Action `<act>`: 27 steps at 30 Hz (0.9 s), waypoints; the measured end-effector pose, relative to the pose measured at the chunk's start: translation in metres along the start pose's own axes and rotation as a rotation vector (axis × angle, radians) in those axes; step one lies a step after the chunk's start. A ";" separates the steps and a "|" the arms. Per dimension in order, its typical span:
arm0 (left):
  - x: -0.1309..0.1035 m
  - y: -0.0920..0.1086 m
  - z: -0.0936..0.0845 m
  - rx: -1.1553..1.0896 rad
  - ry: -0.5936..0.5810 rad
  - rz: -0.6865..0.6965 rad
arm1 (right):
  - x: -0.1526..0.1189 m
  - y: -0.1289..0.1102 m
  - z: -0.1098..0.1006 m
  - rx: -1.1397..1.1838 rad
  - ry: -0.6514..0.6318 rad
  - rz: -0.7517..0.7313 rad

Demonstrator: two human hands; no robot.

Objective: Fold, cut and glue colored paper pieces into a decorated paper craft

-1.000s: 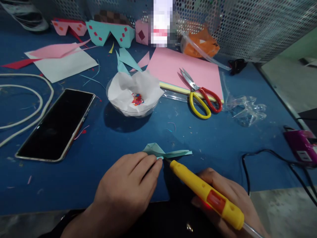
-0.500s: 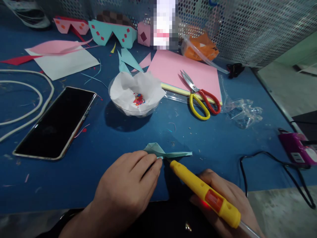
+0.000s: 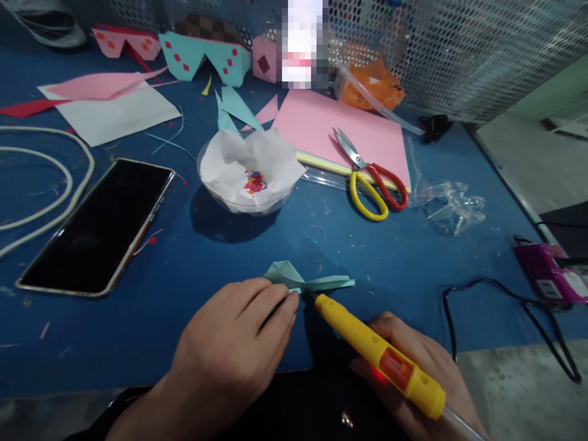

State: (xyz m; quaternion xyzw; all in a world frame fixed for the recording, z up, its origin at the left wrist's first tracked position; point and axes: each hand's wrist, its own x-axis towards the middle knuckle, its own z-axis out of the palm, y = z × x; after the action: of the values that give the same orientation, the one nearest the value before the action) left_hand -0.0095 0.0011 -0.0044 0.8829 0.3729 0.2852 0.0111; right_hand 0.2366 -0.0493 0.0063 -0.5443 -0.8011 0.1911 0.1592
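My left hand [image 3: 236, 340] lies at the table's front edge, its fingers closed together over the near left part of a folded light-blue paper piece [image 3: 328, 282]. The paper lies on the blue table, creased, with a narrow strip reaching right. In my right hand [image 3: 413, 361] is a yellow hot-glue pen [image 3: 358, 331] with an orange-red window and a glowing red light; a clear rod sticks out of its rear end. Its dark tip meets the paper just right of my left fingertips. I cannot tell whether any glue is coming out.
Beyond my hands stands a clear bowl [image 3: 229, 205] lined with white paper, holding small coloured scraps. Scissors [image 3: 370, 196] rest on pink paper [image 3: 307, 122]. A phone [image 3: 98, 226] lies left, a purple power adapter [image 3: 542, 269] with black cord right. Folded paper masks [image 3: 188, 58] stand at the back.
The right-hand strip of the light-blue paper sits slightly higher and looks more opened. Both hands and the glue pen hold nearly the same place; the whole view has shifted slightly.
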 end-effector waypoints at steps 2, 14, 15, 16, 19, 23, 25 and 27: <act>0.000 0.000 0.000 0.004 0.000 0.003 | 0.000 -0.001 0.000 0.004 -0.003 0.000; 0.000 0.000 0.000 0.009 -0.003 0.019 | 0.001 -0.001 -0.001 0.007 0.033 -0.034; 0.000 0.000 0.000 0.009 -0.001 0.021 | 0.001 -0.002 -0.001 0.002 0.023 -0.025; 0.000 0.000 0.000 0.011 0.001 0.023 | 0.000 -0.002 -0.001 -0.004 0.014 -0.017; -0.001 0.000 -0.001 0.015 -0.004 0.027 | -0.001 -0.003 -0.001 -0.011 0.014 -0.016; 0.000 -0.001 -0.001 0.022 0.002 0.031 | -0.002 -0.002 0.000 -0.008 0.011 -0.003; 0.000 -0.001 0.000 0.025 0.009 0.027 | -0.001 -0.001 0.001 0.011 0.009 0.006; 0.000 -0.001 0.000 0.026 0.002 0.021 | -0.001 -0.001 0.000 0.019 0.018 0.006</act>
State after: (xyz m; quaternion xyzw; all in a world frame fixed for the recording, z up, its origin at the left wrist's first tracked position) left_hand -0.0098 0.0018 -0.0048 0.8865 0.3672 0.2815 -0.0036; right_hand 0.2357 -0.0506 0.0065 -0.5470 -0.7961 0.1942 0.1712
